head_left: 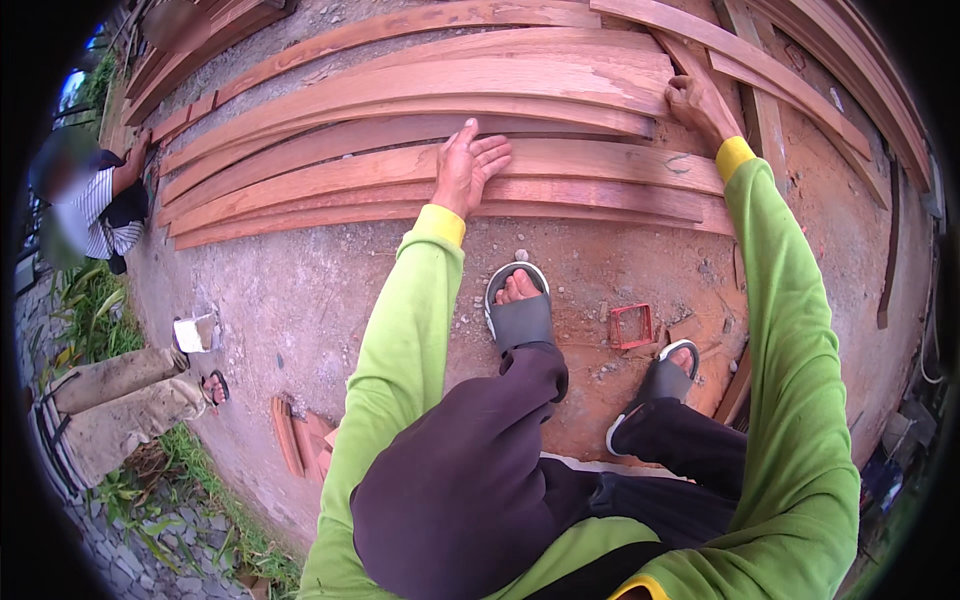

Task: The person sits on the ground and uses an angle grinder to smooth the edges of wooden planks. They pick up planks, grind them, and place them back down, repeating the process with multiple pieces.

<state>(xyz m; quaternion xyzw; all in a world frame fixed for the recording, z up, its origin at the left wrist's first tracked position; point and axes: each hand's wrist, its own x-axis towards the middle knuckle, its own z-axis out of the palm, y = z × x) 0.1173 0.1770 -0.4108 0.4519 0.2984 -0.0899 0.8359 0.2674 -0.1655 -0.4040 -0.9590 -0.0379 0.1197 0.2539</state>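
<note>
Long reddish-brown wooden planks [520,85] lie side by side on the ground in front of me. My right hand [698,105] is at the right end of one upper plank, its fingers curled against the end and partly hidden. Over the nearer planks [600,160] is my left hand [468,168], with its thumb up and its fingers stretched out. Nothing is held in it. Whether its edge touches the wood underneath, I cannot tell.
More planks [880,60] lie at the far right. A red rectangular frame [631,326] and wood offcuts [300,440] rest on the ground. At the left, one person [105,205] is by the planks' ends and another, in stained trousers [130,405], stands nearer.
</note>
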